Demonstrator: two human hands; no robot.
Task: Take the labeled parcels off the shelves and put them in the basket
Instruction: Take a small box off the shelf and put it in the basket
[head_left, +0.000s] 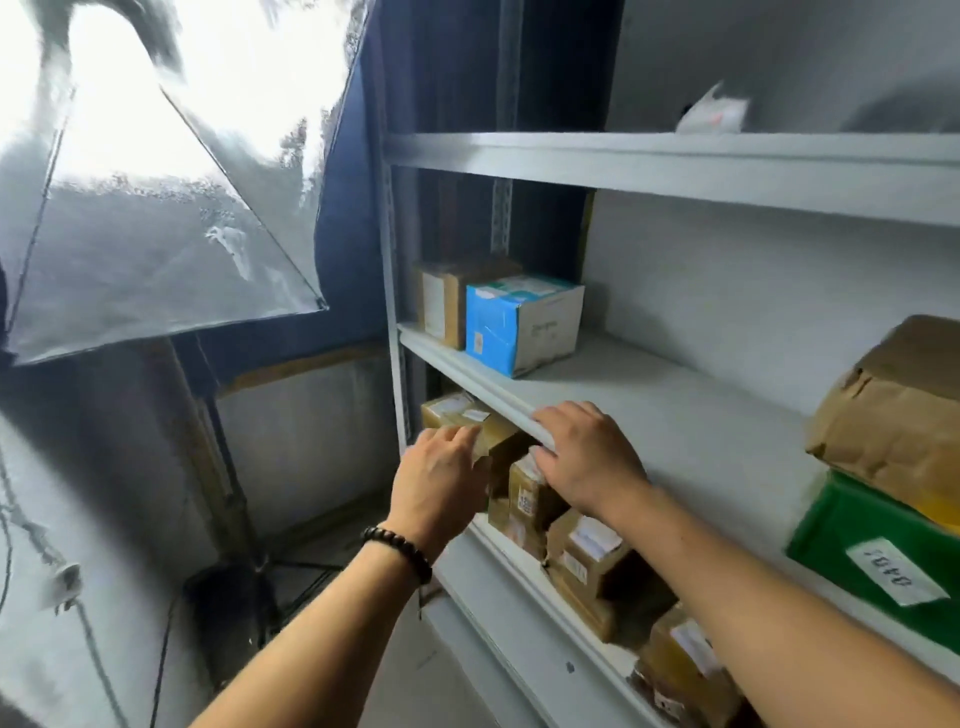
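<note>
parcels (524, 499): brown taped boxes, white labels

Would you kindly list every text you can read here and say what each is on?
"0401", seen rotated, last character unsure: white label on the green bin.
Print on the blue and white box: too faint to read.
Labels on the brown parcels: too blurred to read.

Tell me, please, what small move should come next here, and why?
Probably close the left hand around the top brown parcel it touches and draw it out under the shelf edge: both hands reach that lower shelf, the right hand resting on the neighbouring parcel.
</note>
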